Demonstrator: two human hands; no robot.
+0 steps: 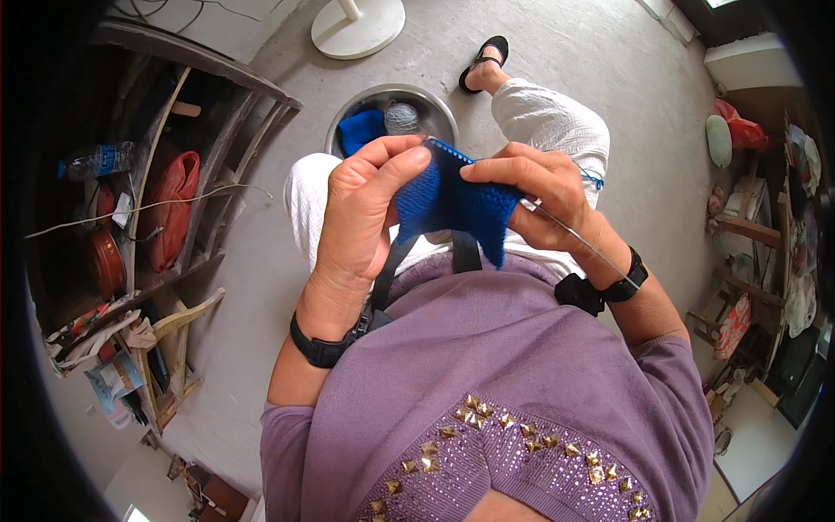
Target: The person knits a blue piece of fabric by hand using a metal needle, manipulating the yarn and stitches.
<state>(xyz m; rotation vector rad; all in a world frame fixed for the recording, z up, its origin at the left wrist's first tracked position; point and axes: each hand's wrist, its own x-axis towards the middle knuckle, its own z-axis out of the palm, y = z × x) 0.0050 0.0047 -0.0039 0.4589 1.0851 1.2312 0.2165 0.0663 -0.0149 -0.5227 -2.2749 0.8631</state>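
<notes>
A piece of blue knitting [450, 189] hangs between my hands above my lap, its upper edge looped along a metal knitting needle [580, 238]. My left hand [368, 196] pinches the upper left corner near a needle tip. On the other side, my right hand [548, 186] grips the right part of the knitting, with the needle's long end running out under it past the wrist. Some blue yarn [592, 177] trails beside the right hand over my knee. Fingers hide parts of the needle and the fabric.
Beyond my hands a metal basin [447, 114] on the floor holds a grey yarn ball [400, 119] and a blue knitted piece [361, 130]. A wooden cabinet [241, 85] stands at left. At the top is a white round base [365, 32]; cluttered shelves [750, 228] are at right.
</notes>
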